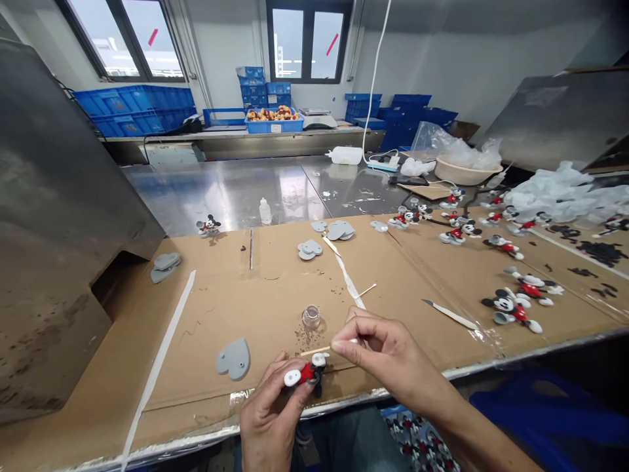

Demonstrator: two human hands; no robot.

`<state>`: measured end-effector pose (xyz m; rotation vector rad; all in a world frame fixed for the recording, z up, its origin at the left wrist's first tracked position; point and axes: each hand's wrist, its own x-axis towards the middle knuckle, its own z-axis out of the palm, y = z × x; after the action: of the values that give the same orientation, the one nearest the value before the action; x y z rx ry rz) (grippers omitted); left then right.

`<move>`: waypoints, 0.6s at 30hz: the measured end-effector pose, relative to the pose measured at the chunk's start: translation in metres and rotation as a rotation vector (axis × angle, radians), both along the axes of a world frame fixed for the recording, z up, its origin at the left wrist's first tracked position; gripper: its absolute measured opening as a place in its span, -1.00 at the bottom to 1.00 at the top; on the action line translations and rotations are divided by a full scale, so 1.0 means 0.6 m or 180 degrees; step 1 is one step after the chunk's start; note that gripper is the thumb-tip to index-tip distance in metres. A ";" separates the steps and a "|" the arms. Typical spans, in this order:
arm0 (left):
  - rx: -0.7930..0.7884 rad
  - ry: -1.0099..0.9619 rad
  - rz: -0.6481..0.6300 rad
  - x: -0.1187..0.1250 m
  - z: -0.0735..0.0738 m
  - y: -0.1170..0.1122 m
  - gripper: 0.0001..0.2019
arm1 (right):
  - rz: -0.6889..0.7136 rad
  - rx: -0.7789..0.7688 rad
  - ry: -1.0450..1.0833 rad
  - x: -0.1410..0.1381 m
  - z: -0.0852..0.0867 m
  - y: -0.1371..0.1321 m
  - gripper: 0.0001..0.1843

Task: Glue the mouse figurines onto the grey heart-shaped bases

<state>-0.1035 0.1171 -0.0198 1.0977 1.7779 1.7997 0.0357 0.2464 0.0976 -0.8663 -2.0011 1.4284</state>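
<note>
At the near edge a small figure (305, 375) is gripped in the left hand (272, 416), fingers curled around its red middle, just above the cardboard (221, 308). A thin stick (319, 349) is pinched between thumb and forefinger of the right hand (388, 354), its tip brought down to touch the figure's white foot. Just beyond, a little clear jar (311, 316) is seen standing open, dark specks scattered round it. To the left a grey base (234, 359) is left lying flat and bare, near the hands. Further out, a white-handled blade (449, 314) is laid to the right, and a second stick (367, 289) lies beside a white strip (350, 282). More grey bases (309, 249) are waiting mid-table, none yet fitted with a figure. On the right a good many figures (514, 308) are spread out, seemingly finished, though how many are truly done cannot be told. So the work is judged partly through: one in hand, bases unused. Beyond, blue crates (132, 108) are stacked under the windows.
</note>
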 end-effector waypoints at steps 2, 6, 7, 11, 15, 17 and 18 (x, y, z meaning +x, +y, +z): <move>0.0017 0.0077 -0.0092 -0.003 0.001 -0.001 -0.77 | 0.0125 0.0104 -0.0116 0.001 0.009 -0.012 -0.82; 0.0126 0.0106 -0.0193 -0.002 0.012 0.000 -0.80 | 0.0276 0.0308 -0.0325 0.000 0.009 -0.023 -0.84; 0.0151 0.0126 -0.0209 -0.002 0.014 0.001 -0.80 | 0.0302 0.0341 -0.0351 0.000 0.009 -0.023 -0.84; 0.0256 0.0176 -0.0241 -0.001 0.019 0.001 -0.74 | 0.0360 0.0511 -0.0379 -0.004 0.010 -0.025 -0.82; 0.0282 0.0190 -0.0248 0.000 0.019 0.001 -0.75 | 0.0453 0.0651 -0.0435 -0.009 0.013 -0.029 -0.81; 0.0259 0.0193 -0.0237 0.000 0.018 -0.001 -0.75 | 0.0484 0.0735 -0.0477 -0.011 0.012 -0.030 -0.81; 0.0249 0.0196 -0.0237 0.000 0.018 -0.001 -0.75 | 0.0487 0.0781 -0.0492 -0.012 0.011 -0.030 -0.81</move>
<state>-0.1035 0.1163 -0.0089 1.2455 1.6899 1.8232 0.0287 0.2287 0.1045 -0.7488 -2.3442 1.1903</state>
